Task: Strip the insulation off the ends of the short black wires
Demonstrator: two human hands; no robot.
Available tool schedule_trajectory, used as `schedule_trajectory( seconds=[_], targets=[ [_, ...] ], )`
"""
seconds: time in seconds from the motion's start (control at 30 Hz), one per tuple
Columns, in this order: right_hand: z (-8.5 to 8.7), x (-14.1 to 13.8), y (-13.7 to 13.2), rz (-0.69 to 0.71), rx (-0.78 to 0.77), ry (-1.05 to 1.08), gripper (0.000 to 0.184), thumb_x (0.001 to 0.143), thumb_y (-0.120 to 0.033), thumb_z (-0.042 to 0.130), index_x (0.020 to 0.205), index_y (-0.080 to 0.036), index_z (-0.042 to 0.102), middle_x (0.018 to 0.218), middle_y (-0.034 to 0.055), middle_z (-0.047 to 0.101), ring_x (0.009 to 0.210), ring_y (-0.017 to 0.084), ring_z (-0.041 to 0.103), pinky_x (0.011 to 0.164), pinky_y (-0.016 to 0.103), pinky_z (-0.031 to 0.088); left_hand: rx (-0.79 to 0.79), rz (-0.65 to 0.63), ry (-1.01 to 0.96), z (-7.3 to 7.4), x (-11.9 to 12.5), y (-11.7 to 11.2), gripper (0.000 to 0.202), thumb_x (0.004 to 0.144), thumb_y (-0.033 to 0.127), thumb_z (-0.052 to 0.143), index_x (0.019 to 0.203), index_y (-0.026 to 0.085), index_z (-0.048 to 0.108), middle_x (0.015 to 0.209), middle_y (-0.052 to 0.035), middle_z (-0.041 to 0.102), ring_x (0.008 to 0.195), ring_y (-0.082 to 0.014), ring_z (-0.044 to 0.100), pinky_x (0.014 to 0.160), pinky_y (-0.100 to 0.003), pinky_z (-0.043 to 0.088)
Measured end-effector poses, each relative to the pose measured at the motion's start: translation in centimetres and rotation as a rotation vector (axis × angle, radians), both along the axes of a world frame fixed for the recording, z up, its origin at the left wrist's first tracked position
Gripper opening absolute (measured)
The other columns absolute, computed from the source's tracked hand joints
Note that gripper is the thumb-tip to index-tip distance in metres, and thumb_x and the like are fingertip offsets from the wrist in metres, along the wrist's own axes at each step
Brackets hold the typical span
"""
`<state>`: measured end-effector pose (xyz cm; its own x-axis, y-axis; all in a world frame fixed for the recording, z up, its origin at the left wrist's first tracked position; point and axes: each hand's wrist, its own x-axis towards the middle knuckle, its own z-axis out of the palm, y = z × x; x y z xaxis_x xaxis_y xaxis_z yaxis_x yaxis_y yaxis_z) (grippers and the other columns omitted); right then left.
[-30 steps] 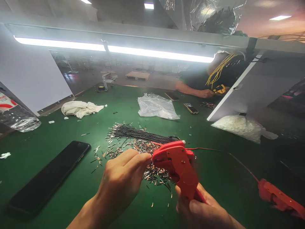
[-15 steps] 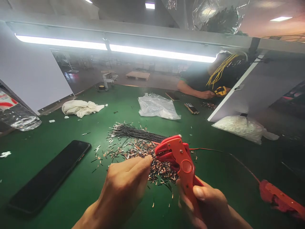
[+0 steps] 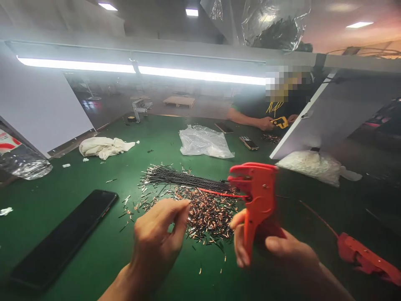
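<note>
My right hand (image 3: 282, 246) is wrapped round the handles of a red wire stripper (image 3: 261, 188), held upright with its jaws facing left. My left hand (image 3: 158, 234) is closed in a pinch of thumb and forefinger, well left of the jaws. Anything between those fingertips is too small to make out. Just beyond them lies a heap of cut wire ends (image 3: 209, 215), black and copper-coloured. Behind that heap a bundle of black wires (image 3: 184, 179) rests on the green table (image 3: 94, 280), its bared ends pointing left. A thin red strand (image 3: 219, 193) runs along the bundle.
A black smartphone (image 3: 65, 234) lies at left, a second red wire stripper (image 3: 368, 257) at right. Farther back are a cloth (image 3: 106, 147), a clear plastic bag (image 3: 205, 142), a keypad phone (image 3: 249, 143) and a filled bag (image 3: 313, 165). Across the table, a person's hand (image 3: 265, 123) holds a yellow tool.
My right hand has moved the wire stripper up and right, away from my left hand, and turned it more upright. My left hand has shifted slightly left, still pinched.
</note>
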<state>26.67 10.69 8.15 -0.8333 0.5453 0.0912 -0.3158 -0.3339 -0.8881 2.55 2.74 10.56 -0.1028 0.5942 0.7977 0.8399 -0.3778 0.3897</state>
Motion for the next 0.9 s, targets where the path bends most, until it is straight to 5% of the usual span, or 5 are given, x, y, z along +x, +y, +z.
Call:
schedule_trajectory(
  seconds=[0.1, 0.3, 0.6, 0.9],
  targets=[
    [-1.4, -1.0, -0.7, 0.1, -0.089, -0.046, 0.061, 0.081, -0.029, 0.066, 0.137, -0.016, 0.047, 0.091, 0.0088, 0.068, 0.087, 0.027, 0.065, 0.082, 0.045, 0.046, 0.036, 0.009, 0.016, -0.5, 0.0, 0.1, 0.011, 0.086, 0.007, 0.061, 0.087, 0.017, 0.066, 0.071, 0.0007, 0.064, 0.062, -0.0081, 0.058, 0.056, -0.02, 0.05],
    [-2.7, -1.8, -0.2, 0.136, -0.181, -0.068, 0.057, 0.074, -0.014, 0.067, 0.131, -0.015, 0.057, 0.104, 0.012, 0.071, 0.091, 0.023, 0.067, 0.079, 0.037, 0.049, 0.027, -0.016, 0.018, -0.3, 0.1, -0.1, 0.014, 0.086, 0.004, 0.061, 0.089, 0.016, 0.065, 0.075, -0.0003, 0.063, 0.066, -0.0081, 0.059, 0.061, -0.02, 0.05],
    [-4.0, -1.5, -0.9, 0.227, -0.322, -0.002, 0.056, 0.078, -0.041, 0.069, 0.122, -0.007, 0.061, 0.092, 0.0156, 0.073, 0.074, 0.021, 0.068, 0.067, 0.031, 0.05, 0.067, 0.045, 0.088, 0.1, -0.4, -0.3, 0.015, 0.085, 0.007, 0.065, 0.093, 0.018, 0.069, 0.071, 0.001, 0.066, 0.063, -0.0099, 0.057, 0.059, -0.024, 0.046],
    [-3.8, -1.8, -1.6, 0.155, -0.342, 0.05, 0.04, 0.077, -0.036, 0.068, 0.103, -0.006, 0.066, 0.083, 0.0114, 0.068, 0.069, 0.016, 0.063, 0.06, 0.024, 0.046, 0.1, 0.026, 0.159, 0.7, -0.1, -0.6, 0.021, 0.081, 0.002, 0.067, 0.094, 0.019, 0.069, 0.069, 0.0014, 0.064, 0.061, -0.0108, 0.048, 0.057, -0.026, 0.039]
  ],
)
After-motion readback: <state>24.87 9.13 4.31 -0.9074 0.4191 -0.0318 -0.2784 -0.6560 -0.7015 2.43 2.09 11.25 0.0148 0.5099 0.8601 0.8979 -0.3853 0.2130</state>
